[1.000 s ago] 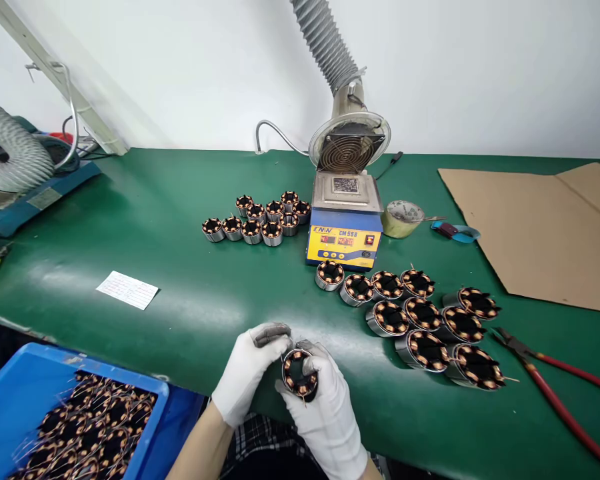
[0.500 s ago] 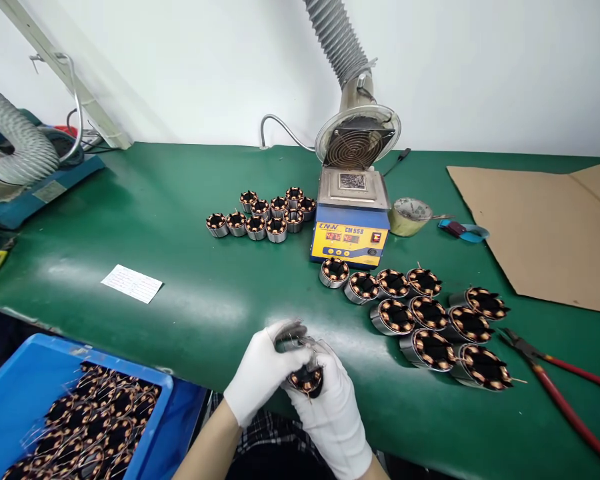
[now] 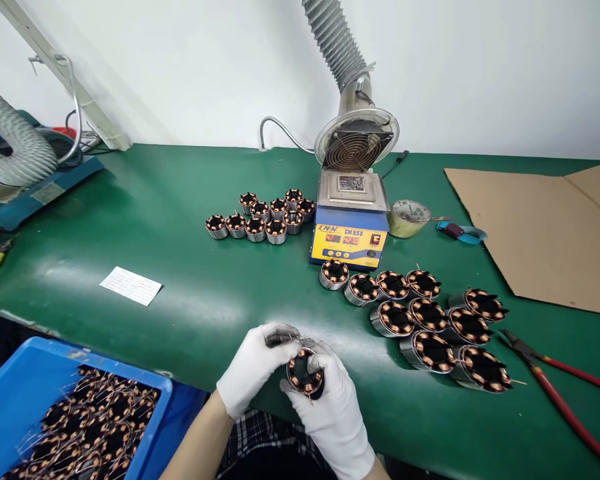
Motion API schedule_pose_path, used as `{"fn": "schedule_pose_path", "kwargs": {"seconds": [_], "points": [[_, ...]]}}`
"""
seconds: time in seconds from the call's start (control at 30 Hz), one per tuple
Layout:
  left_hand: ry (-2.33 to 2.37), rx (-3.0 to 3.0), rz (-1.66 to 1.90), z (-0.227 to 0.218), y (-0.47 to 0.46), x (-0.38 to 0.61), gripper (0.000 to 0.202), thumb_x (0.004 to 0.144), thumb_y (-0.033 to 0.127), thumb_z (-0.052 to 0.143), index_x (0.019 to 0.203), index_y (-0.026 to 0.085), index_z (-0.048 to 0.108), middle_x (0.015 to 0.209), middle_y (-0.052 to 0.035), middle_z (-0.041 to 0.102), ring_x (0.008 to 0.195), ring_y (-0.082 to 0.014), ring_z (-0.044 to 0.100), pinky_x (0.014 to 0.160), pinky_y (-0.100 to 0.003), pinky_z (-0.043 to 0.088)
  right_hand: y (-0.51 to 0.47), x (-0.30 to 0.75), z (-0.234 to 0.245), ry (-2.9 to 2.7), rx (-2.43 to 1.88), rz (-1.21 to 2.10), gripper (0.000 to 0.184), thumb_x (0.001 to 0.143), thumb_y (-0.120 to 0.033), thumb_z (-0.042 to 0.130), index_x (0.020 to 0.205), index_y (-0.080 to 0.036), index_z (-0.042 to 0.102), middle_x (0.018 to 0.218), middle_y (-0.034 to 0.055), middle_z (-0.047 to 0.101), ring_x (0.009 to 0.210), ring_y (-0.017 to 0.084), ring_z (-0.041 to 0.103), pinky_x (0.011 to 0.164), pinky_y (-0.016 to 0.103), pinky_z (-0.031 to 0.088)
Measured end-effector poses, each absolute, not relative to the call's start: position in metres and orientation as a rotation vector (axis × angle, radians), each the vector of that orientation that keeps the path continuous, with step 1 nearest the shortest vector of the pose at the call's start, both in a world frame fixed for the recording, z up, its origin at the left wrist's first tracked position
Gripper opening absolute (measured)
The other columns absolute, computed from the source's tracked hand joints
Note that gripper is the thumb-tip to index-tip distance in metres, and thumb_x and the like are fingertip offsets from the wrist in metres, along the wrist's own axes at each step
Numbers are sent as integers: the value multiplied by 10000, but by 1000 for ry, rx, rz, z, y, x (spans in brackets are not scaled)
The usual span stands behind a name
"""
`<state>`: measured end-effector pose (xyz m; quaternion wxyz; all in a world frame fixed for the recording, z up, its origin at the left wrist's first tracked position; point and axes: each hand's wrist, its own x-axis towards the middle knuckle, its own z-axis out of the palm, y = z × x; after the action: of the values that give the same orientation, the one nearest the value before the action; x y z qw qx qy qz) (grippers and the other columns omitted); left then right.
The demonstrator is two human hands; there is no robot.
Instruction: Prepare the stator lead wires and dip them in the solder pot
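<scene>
- Copper-wound coil (image 3: 305, 373) held at the near edge of the green bench (image 3: 170, 220), its open face turned up
- Right hand (image 3: 330, 413), in a white glove, cups the coil from below
- Left hand (image 3: 253, 367), also gloved, pinches at the coil's upper rim
- More coils (image 3: 430, 317) lie clustered to the right, near red-handled pliers (image 3: 560, 387)
- Blue bin (image 3: 25, 387) of coils sits at lower left, below the bench edge

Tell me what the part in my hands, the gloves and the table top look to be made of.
The stator looks like a bright steel shell with glossy copper coils and dark inserts. The gloves, left hand and right hand, look like white knit fabric with grey, likely coated, fingertips. The table top seems a green rubber mat with a soft sheen.
</scene>
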<state>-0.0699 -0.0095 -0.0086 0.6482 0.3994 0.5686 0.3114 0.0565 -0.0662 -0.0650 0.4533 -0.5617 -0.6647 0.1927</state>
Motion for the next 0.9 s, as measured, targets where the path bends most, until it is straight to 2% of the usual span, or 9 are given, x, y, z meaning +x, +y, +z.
{"fn": "schedule_pose_path", "kwargs": {"seconds": [0.07, 0.17, 0.3, 0.4, 0.5, 0.57, 0.7, 0.8, 0.9], "points": [[1359, 848, 806, -11, -13, -64, 165, 531, 244, 728, 604, 153, 611, 606, 12, 634, 619, -128, 569, 648, -261, 469, -66, 56, -67, -1631, -1379, 459, 323, 692, -244, 682, 941, -232, 477, 975, 78, 640, 926, 271, 615, 779, 434, 528], [1399, 785, 919, -14, -14, -57, 163, 496, 228, 729, 536, 159, 587, 548, 22, 611, 575, -117, 551, 616, -257, 469, -66, 56, -69, -1627, -1379, 492, 324, 692, -233, 677, 949, -229, 479, 986, 86, 640, 923, 267, 621, 779, 422, 531], [1424, 697, 1009, -12, -12, -56, 272, 456, 252, 761, 696, 160, 670, 724, -33, 713, 709, -161, 628, 717, -285, 495, -66, 56, -68, -1626, -1389, 488, 328, 690, -223, 673, 959, -224, 487, 997, 91, 640, 922, 261, 624, 777, 401, 532], [1368, 715, 939, -9, -9, -55, 333, 490, 258, 756, 796, 141, 693, 833, -71, 731, 796, -181, 645, 771, -290, 491, -66, 56, -66, -1638, -1394, 482, 333, 682, -204, 666, 964, -222, 489, 992, 90, 640, 905, 253, 628, 767, 386, 533], [1343, 743, 833, -8, -2, -53, 208, 550, 233, 726, 723, 125, 688, 717, -52, 713, 666, -140, 622, 666, -255, 484, -64, 56, -63, -1659, -1398, 451, 336, 660, -198, 677, 933, -228, 483, 969, 88, 645, 870, 252, 637, 734, 375, 542], [1302, 748, 801, -9, 5, -55, 198, 555, 212, 729, 727, 126, 682, 647, -23, 691, 595, -114, 596, 616, -236, 471, -63, 57, -62, -1681, -1384, 415, 325, 650, -202, 682, 897, -234, 475, 930, 77, 650, 834, 248, 644, 710, 368, 548], [1338, 729, 984, -8, 15, -69, 276, 613, 316, 719, 809, 131, 661, 617, -9, 687, 614, -130, 626, 648, -247, 497, -63, 59, -67, -1695, -1351, 359, 329, 649, -215, 674, 901, -233, 464, 934, 78, 654, 834, 250, 651, 705, 365, 552], [1474, 785, 1081, -12, 9, -86, 326, 639, 407, 680, 834, 146, 659, 719, -38, 727, 730, -174, 668, 745, -284, 517, -66, 58, -83, -1660, -1371, 304, 511, 613, -223, 680, 1076, -200, 465, 995, 111, 653, 893, 281, 643, 744, 401, 549], [1638, 1088, 865, -25, -9, -103, 326, 672, 453, 610, 802, 168, 696, 826, -79, 745, 830, -239, 678, 808, -347, 524, -70, 54, -97, -1573, -1499, 320, 688, 512, -219, 706, 1157, -173, 470, 1021, 134, 652, 933, 331, 626, 798, 460, 527]]}}
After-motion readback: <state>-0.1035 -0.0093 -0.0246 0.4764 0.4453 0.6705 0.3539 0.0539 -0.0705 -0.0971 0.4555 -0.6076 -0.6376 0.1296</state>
